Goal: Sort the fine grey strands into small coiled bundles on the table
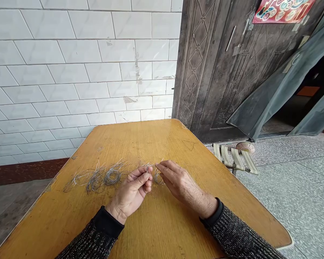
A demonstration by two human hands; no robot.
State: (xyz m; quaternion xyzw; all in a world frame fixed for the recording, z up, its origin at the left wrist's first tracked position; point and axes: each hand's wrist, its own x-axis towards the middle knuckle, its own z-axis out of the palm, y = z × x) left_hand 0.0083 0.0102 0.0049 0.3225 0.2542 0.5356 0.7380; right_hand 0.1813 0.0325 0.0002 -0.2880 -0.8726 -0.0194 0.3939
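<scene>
My left hand (pixel 133 189) is closed above the middle of the table, thumb and forefinger pinching a thin grey metal wire (pixel 147 169). To its right, my right hand (pixel 179 181) has its fingers pressed together, the tips close to the left fingertips. What the right fingers hold, if anything, is hidden. Partly covered by the right hand, a small loop of wire (pixel 158 177) lies on the tabletop. Left of my hands lie several loose wire coils: a rounder coil (pixel 113 176), a tangled bundle (pixel 94 181) and a sparse, spread bundle (pixel 77 178).
The yellow wooden table (pixel 151 226) reaches toward a white tiled wall (pixel 83 72). A dark patterned door (pixel 205 72) stands at the back right, beside a grey curtain (pixel 280 82). On the floor to the right is a low strap-seat stool (pixel 236 158) with a round pinkish object (pixel 245 147) behind it.
</scene>
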